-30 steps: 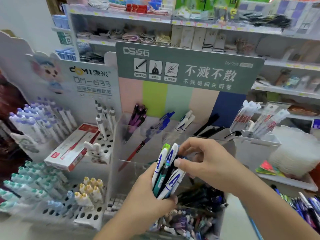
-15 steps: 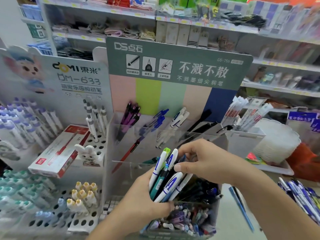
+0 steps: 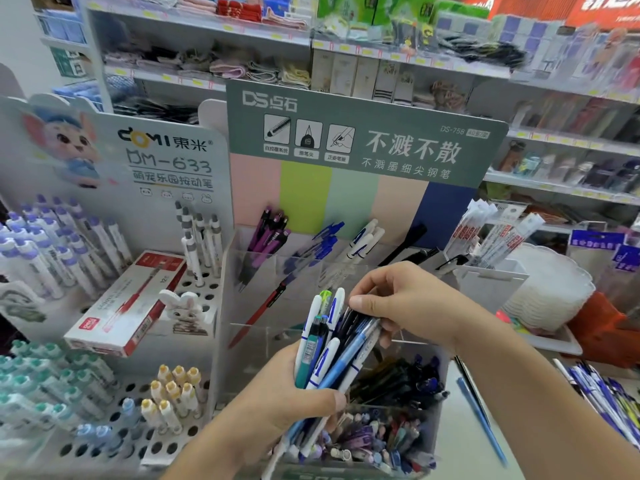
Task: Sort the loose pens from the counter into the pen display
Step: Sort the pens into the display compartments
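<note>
Shop shelves [image 3: 346, 53] stocked with folded cloths and packaged goods fill the background from 10 to 2 o'clock. On the table [image 3: 460, 441] in front of them, a clear acrylic pen display [image 3: 301, 271] is set below a green header card [image 3: 363, 133] printed with "DS-758". Its upper compartments are filled from left to right with purple pens [image 3: 266, 233], blue pens [image 3: 323, 244], white pens [image 3: 363, 240] and black pens [image 3: 408, 242]; a red pen [image 3: 258, 315] is seen leaning diagonally in a lower section.

At the centre, a bundle of pens [image 3: 325, 348] (white, blue, teal and dark barrels together) is gripped by the left hand [image 3: 277, 396], fingers and thumb wrapped round the lower ends. The upper part of the bundle is pinched by the right hand [image 3: 405, 303], thumb in front and fingers curled behind. The bundle is held just above the display's front bin [image 3: 391, 431], which is crowded with mixed pens.

At 9 o'clock a white rack [image 3: 104, 441] with holes carries lilac-capped, teal-capped and yellow-capped pens, and a red-and-white pen box [image 3: 124, 306] lies on it. At 4 o'clock loose pens [image 3: 602, 396] are spread on the table, with a light-blue pen [image 3: 481, 419] lying apart from them.
</note>
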